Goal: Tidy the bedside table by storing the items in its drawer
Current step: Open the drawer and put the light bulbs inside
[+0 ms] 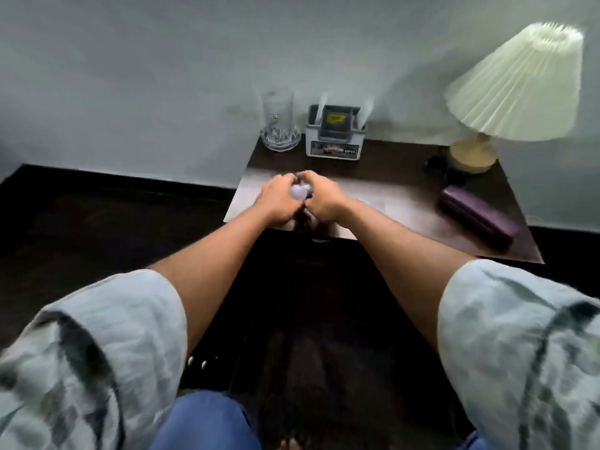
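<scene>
Clasping a small white thing (299, 190) (too blurred to name) between left hand (278, 199) and right hand (321, 197) above the table (406, 177) front, the person probably finds it light, smooth, best cupped whole.

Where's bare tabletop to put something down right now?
Free: the middle strip of the bedside table, between the white organiser box and the purple case. Crowded: back edge with the glass and box, right corner with the lamp. Both hands sit over the front left.
</scene>
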